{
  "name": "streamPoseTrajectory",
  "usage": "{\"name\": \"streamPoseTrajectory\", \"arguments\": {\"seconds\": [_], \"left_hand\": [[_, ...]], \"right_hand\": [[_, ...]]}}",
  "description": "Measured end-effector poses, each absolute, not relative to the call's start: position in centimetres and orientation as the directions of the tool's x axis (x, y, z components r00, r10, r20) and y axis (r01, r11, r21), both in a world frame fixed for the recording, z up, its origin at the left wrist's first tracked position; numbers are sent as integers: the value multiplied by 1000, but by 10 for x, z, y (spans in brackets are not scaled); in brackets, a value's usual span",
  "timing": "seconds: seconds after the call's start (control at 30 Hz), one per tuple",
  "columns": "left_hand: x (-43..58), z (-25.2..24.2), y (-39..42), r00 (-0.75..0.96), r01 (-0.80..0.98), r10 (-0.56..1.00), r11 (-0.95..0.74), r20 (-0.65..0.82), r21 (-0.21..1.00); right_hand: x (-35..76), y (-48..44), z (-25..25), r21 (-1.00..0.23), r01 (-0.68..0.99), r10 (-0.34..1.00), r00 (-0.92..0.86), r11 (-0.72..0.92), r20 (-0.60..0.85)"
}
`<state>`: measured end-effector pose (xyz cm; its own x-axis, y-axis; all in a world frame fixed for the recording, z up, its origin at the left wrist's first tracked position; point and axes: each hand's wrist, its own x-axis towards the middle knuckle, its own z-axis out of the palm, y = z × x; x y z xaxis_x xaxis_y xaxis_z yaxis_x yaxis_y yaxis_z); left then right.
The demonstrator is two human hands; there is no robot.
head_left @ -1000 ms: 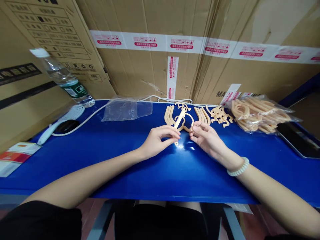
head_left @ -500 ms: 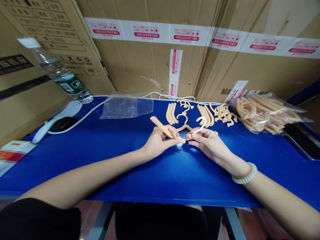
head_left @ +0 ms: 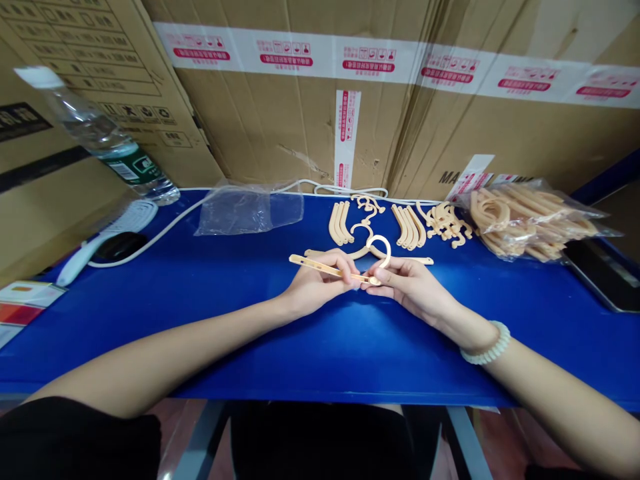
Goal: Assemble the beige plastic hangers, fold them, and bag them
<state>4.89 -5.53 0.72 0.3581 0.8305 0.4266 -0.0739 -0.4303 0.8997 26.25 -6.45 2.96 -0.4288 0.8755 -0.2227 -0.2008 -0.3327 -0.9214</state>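
My left hand point(head_left: 320, 279) is closed around a beige hanger arm point(head_left: 311, 264), a slim slotted strip whose free end points left. Between the thumb and fingers of my right hand point(head_left: 411, 285) is a beige hanger hook point(head_left: 382, 245), its curve upward. The base of the hook meets the right end of the arm; whether they are joined I cannot tell. Behind my hands an assembled hanger point(head_left: 361, 253) lies on the blue table point(head_left: 320, 347), partly hidden by my fingers. Farther back are loose hanger arms point(head_left: 341, 223), more arms point(head_left: 409, 227) and a pile of hooks point(head_left: 444, 221).
Plastic bags of beige parts point(head_left: 530, 217) lie at the right by a dark device point(head_left: 603, 277). A clear bag point(head_left: 250, 210), a white cable point(head_left: 185, 217), a hairbrush point(head_left: 113, 233) and a water bottle point(head_left: 117, 150) are at the left. Cardboard boxes point(head_left: 280, 127) stand behind.
The hanger arm in my left hand has tipped from slanting to nearly level. My right hand has brought the hook leftward against the arm's end. The view has shifted slightly.
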Motion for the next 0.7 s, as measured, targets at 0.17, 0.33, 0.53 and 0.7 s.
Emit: {"name": "streamPoseTrajectory", "arguments": {"seconds": [0.17,0.33,0.53,0.7], "left_hand": [[49,8,-58,374,-63,813,-459,447,886],[50,7,-59,385,-57,826,-423,411,904],[50,5,-59,383,-66,832,-409,402,910],[51,4,-60,381,-81,830,-409,407,909]], "right_hand": [[261,-65,29,-930,-181,881,-418,-320,-221],[257,-68,29,-955,-152,912,-364,-256,-187],[252,-70,28,-965,-145,932,-324,-218,-162],[251,-71,28,-981,-103,939,-319,-167,-126]]}}
